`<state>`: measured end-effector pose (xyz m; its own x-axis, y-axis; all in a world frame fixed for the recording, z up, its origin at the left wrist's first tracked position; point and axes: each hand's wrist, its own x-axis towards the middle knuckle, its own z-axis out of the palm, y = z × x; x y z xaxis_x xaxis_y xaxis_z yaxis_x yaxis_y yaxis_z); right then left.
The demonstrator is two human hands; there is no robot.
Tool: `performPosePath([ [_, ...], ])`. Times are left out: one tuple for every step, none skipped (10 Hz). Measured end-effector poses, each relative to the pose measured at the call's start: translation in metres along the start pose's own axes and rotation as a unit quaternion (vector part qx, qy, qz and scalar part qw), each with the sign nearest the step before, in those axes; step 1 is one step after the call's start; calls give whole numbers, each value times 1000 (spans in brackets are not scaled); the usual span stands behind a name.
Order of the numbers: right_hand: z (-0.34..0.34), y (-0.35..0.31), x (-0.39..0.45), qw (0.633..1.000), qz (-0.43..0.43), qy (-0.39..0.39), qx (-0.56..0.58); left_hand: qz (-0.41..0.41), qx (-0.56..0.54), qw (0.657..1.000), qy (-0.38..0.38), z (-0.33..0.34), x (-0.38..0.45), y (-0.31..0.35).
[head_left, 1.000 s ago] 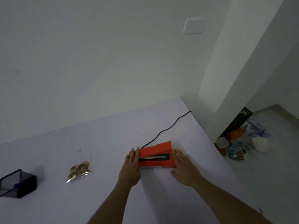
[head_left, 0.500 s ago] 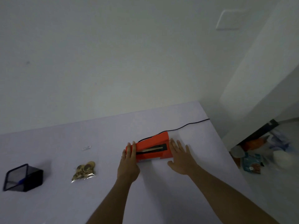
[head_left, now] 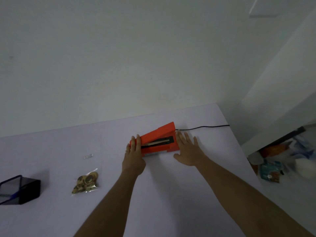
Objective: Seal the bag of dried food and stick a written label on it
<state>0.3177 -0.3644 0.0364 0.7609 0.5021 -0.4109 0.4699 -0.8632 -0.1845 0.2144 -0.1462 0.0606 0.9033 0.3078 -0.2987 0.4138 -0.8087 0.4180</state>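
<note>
Your left hand [head_left: 134, 155] lies flat, fingers together and extended, pressed against the left end of the orange heat sealer [head_left: 158, 140]; your right hand [head_left: 187, 148] is spread wide and flat on the table [head_left: 171, 194], its fingers against the sealer's right end. Neither hand grips anything. You look to be squaring up the sealer, so sealing itself has not begun. The sealer is a hard, wedge-shaped plastic body with its lid raised, showing a dark strip with a pale heating bar, and a thin black cord [head_left: 203, 127] trails off to the right. The bag of dried food [head_left: 86, 182], clear crinkly plastic over brown round pieces, lies well apart to the left, untouched. A small white label [head_left: 88, 156] sits beyond it, and a dark mesh holder [head_left: 20, 189] stands at the far left. Next you will likely need to fetch the bag and lay its open mouth flat across the bar.
</note>
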Motion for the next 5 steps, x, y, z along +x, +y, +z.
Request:
performPosePath([
  [-2, 0, -1, 1000, 0, 2, -5, 2, 1, 1000, 2, 1, 1, 1],
  [-2, 0, -3, 1000, 5, 20, 5, 4, 7, 1000, 0, -2, -1, 2],
  [2, -2, -8, 998, 10, 61, -2, 16, 25, 1000, -5, -4, -7, 1],
  [2, -12, -21, 997, 11, 71, -7, 19, 25, 999, -8, -9, -17, -3],
  [14, -21, -40, 997, 6, 82, -14, 17, 10, 1000, -12, -9, -31, -7],
])
